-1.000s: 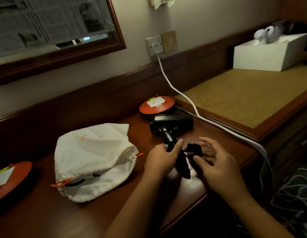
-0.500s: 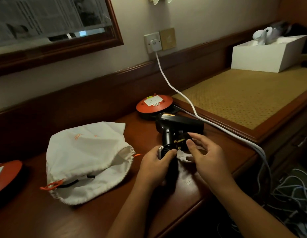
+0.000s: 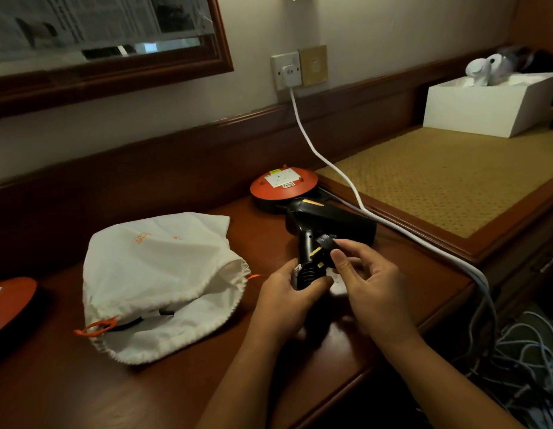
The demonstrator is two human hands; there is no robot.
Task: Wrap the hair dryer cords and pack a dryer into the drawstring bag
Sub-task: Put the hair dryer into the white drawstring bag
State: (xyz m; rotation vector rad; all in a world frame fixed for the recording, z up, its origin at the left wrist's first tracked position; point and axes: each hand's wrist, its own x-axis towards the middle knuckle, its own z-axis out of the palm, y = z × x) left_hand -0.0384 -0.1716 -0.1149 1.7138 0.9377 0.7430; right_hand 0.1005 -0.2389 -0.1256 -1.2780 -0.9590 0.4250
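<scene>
Two hands work a black hair dryer's cord near the tabletop's front edge.

Left hand has its grip closed around the hair dryer handle over the wound cord; right hand pinches the plug against the handle. Left of them the white drawstring bag lies open on the tabletop. Behind the dryer sits an orange cable reel.

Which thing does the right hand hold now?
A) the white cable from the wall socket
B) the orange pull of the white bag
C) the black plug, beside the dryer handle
C: the right hand pinches the black plug against the hair dryer handle.
</scene>
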